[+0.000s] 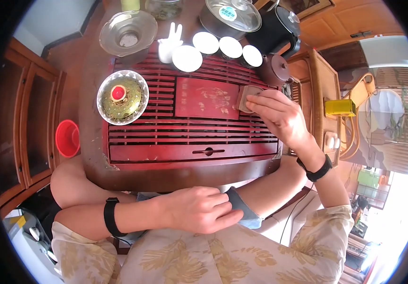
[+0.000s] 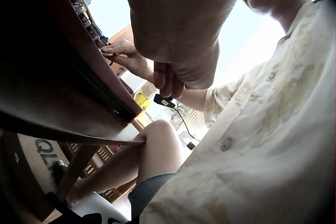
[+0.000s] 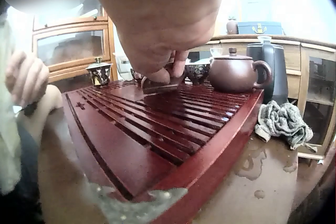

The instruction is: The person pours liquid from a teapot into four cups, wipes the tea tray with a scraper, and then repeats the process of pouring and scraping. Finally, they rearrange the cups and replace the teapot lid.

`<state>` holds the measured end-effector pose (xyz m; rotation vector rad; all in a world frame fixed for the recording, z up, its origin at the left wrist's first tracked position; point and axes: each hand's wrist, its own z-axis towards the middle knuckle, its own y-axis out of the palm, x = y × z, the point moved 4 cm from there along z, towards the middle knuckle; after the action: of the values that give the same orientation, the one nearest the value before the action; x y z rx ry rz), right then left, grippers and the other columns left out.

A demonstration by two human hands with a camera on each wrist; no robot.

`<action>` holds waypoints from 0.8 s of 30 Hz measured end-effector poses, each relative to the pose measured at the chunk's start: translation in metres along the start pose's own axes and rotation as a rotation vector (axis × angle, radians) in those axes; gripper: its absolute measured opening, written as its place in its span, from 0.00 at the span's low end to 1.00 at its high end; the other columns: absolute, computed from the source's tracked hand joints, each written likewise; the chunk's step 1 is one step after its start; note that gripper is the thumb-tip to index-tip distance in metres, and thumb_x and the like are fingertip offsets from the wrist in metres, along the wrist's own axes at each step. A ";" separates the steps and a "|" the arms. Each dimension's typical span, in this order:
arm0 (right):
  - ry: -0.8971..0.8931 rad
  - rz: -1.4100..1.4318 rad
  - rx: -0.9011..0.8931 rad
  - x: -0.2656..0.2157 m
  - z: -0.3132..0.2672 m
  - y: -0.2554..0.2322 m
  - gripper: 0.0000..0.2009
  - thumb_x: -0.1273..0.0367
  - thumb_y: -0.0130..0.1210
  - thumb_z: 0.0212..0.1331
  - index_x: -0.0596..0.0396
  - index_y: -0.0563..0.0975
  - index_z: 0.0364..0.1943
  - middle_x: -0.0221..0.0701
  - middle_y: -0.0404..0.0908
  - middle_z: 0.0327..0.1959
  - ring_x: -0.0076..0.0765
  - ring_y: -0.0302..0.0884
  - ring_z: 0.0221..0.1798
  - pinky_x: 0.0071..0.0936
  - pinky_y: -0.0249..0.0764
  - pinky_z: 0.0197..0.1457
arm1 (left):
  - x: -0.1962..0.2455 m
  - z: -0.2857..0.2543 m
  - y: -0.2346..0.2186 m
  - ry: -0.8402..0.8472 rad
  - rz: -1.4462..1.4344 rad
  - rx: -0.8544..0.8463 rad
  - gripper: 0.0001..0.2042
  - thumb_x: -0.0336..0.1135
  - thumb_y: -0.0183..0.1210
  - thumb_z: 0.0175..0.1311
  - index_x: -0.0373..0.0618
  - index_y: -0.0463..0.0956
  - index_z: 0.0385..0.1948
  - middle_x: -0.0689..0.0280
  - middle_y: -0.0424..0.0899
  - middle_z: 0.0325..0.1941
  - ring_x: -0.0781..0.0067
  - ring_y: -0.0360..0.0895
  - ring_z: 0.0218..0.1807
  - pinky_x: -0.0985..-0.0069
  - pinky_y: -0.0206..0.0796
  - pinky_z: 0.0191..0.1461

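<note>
Room: wooden cabinet at left, bright window side at right.
Table: brown table in front of seated person.
Tea tray: red slatted tray on table, metal corner fitting.
Far side: glass-lidded pot, dark kettle just beside it.
Red panel: flat, gold-coloured design, mid-tray.
Lidded bowl: patterned, red knob, at tray's left edge.
Left hand: above lap, fingers loosely bent, nothing seen in it.
Right hand: over tray's right part, fingertips and thumb pinching small brown piece.
Teapot: brown, lid on, tray's far right corner.
Cups: four, white inside, in a row along tray's far side.
Small brown piece: squarish, at red panel's right end, partly hidden by fingers.
</note>
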<state>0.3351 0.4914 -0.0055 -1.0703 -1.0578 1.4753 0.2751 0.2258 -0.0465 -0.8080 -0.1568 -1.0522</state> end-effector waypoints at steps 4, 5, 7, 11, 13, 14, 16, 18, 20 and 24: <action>-0.080 -0.024 0.087 -0.027 0.019 -0.008 0.20 0.77 0.68 0.48 0.56 0.90 0.50 0.31 0.92 0.54 0.40 0.89 0.54 0.34 0.90 0.50 | 0.003 -0.002 0.001 0.003 -0.009 -0.008 0.19 0.28 0.66 0.52 0.36 0.86 0.48 0.68 0.76 0.29 0.72 0.77 0.32 0.74 0.73 0.33; -0.098 -0.015 0.095 -0.036 0.026 -0.008 0.21 0.76 0.68 0.48 0.56 0.90 0.50 0.30 0.92 0.54 0.39 0.89 0.54 0.34 0.90 0.50 | 0.004 -0.002 0.002 0.005 -0.009 -0.008 0.19 0.29 0.66 0.52 0.36 0.86 0.49 0.68 0.76 0.29 0.72 0.77 0.32 0.74 0.73 0.33; -0.144 -0.005 0.101 -0.048 0.037 -0.001 0.21 0.75 0.67 0.49 0.56 0.90 0.51 0.30 0.92 0.54 0.38 0.89 0.54 0.32 0.90 0.49 | 0.004 -0.003 0.003 0.005 0.004 -0.008 0.19 0.29 0.65 0.53 0.36 0.85 0.49 0.69 0.75 0.29 0.72 0.77 0.32 0.74 0.73 0.33; -0.230 0.008 0.078 -0.061 0.054 0.019 0.22 0.70 0.64 0.50 0.57 0.89 0.53 0.31 0.91 0.57 0.37 0.88 0.57 0.31 0.90 0.51 | 0.004 -0.004 0.003 0.002 0.017 -0.013 0.18 0.29 0.66 0.53 0.37 0.85 0.48 0.69 0.74 0.28 0.72 0.76 0.31 0.74 0.71 0.33; -0.233 0.041 0.084 -0.067 0.062 0.026 0.24 0.72 0.64 0.47 0.56 0.89 0.54 0.31 0.91 0.58 0.39 0.89 0.58 0.33 0.90 0.53 | 0.004 -0.003 0.001 0.002 0.049 -0.007 0.13 0.31 0.65 0.57 0.40 0.83 0.44 0.72 0.75 0.26 0.75 0.77 0.31 0.75 0.71 0.32; -0.234 0.057 0.086 -0.068 0.065 0.028 0.26 0.73 0.65 0.45 0.56 0.89 0.54 0.31 0.92 0.59 0.40 0.89 0.58 0.34 0.91 0.54 | 0.004 -0.002 0.001 0.002 0.065 -0.004 0.11 0.32 0.65 0.59 0.41 0.82 0.41 0.74 0.75 0.25 0.76 0.78 0.30 0.76 0.71 0.32; -0.225 0.063 0.078 -0.070 0.069 0.031 0.25 0.73 0.65 0.45 0.56 0.89 0.54 0.31 0.92 0.59 0.40 0.89 0.58 0.34 0.91 0.54 | 0.004 -0.002 0.001 -0.001 0.066 -0.001 0.11 0.33 0.65 0.59 0.41 0.81 0.41 0.74 0.75 0.25 0.76 0.78 0.30 0.76 0.72 0.32; -0.235 0.057 0.070 -0.069 0.071 0.034 0.23 0.72 0.65 0.48 0.57 0.89 0.54 0.31 0.91 0.58 0.39 0.88 0.58 0.33 0.90 0.54 | 0.004 -0.002 0.000 -0.003 0.063 0.002 0.11 0.33 0.65 0.59 0.41 0.81 0.41 0.74 0.75 0.25 0.76 0.79 0.30 0.76 0.72 0.32; -0.263 0.039 0.060 -0.068 0.073 0.039 0.21 0.69 0.64 0.54 0.58 0.88 0.53 0.32 0.90 0.58 0.37 0.87 0.60 0.31 0.89 0.53 | 0.004 -0.001 -0.001 -0.004 0.057 0.007 0.11 0.33 0.65 0.59 0.40 0.81 0.41 0.73 0.75 0.25 0.76 0.79 0.30 0.75 0.73 0.33; -0.289 0.050 0.075 -0.068 0.074 0.044 0.22 0.70 0.64 0.51 0.57 0.89 0.54 0.31 0.90 0.58 0.37 0.87 0.59 0.32 0.90 0.53 | 0.003 -0.003 -0.001 -0.010 0.011 0.010 0.17 0.30 0.66 0.55 0.37 0.84 0.48 0.71 0.72 0.28 0.74 0.75 0.31 0.75 0.69 0.32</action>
<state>0.2620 0.4115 -0.0236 -0.8526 -1.1709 1.7327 0.2754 0.2217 -0.0464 -0.8044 -0.1662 -1.0360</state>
